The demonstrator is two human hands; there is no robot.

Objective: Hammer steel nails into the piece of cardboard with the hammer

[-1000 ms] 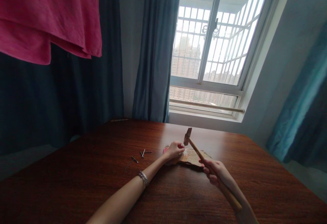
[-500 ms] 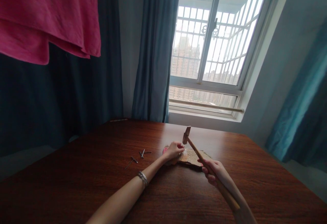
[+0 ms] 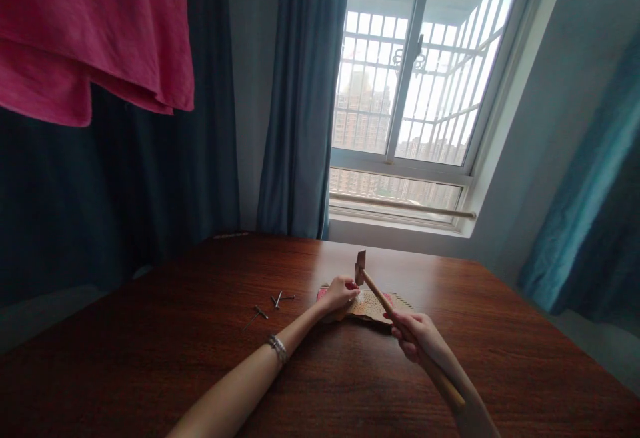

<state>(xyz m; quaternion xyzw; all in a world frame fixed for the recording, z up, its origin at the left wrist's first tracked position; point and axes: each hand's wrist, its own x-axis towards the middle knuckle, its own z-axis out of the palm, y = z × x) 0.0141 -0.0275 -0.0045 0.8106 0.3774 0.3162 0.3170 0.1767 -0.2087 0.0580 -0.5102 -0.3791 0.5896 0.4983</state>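
A wooden-handled hammer [image 3: 385, 300] is gripped in my right hand [image 3: 417, 337], its fingers wrapped round the handle. The metal head [image 3: 360, 268] is just above my left fingertips; whether it touches anything there I cannot tell. My left hand [image 3: 341, 293] is closed in a pinch over a flat, tan, speckled board [image 3: 375, 306] with pinkish patches and a rough front edge. What it pinches appears to be a nail, mostly hidden by the fingers and the hammer head. Several loose nails [image 3: 278, 300] lie on the table to the left of the board.
The board rests on a dark brown wooden table [image 3: 200, 351]. Behind it are a barred window [image 3: 405, 91] and blue curtains [image 3: 303, 105]. A pink cloth [image 3: 100, 31] hangs at the upper left. A bracelet [image 3: 277, 349] circles my left wrist.
The hammer head has moved slightly left and down, closer to my left fingertips. My left hand keeps its pinch at the same place on the board. The view has shifted a little.
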